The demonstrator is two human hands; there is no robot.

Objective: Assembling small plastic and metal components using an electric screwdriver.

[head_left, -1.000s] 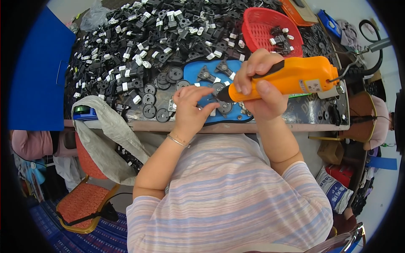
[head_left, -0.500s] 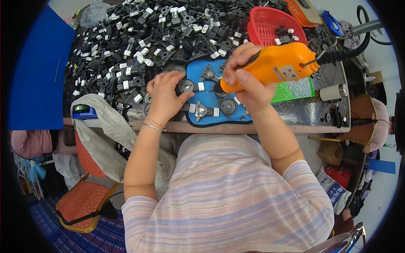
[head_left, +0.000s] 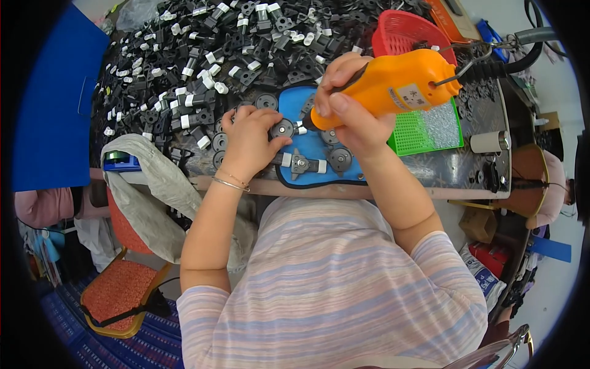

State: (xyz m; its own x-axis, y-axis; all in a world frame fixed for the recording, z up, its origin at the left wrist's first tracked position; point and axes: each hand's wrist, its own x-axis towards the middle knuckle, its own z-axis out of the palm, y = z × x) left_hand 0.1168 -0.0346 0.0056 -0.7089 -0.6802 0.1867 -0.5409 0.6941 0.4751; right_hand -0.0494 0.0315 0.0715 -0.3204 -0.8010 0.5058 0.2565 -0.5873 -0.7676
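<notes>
Right hand (head_left: 353, 117) around one orange screwdriver (head_left: 393, 83) — perhaps three discs (head_left: 284, 128).

small pale rectangular label (head_left: 410, 94) on side of orange power screwdriver (head_left: 393, 83).

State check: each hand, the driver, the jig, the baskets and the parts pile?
left hand: fingers resting on a black round part on the jig
right hand: gripped around the driver
orange power screwdriver: held, tip down at the jig
blue jig: flat on the bench, loaded with parts
red basket: upright, a few parts inside
green tray: flat, holding small clear bits
parts pile: loose heap
</notes>
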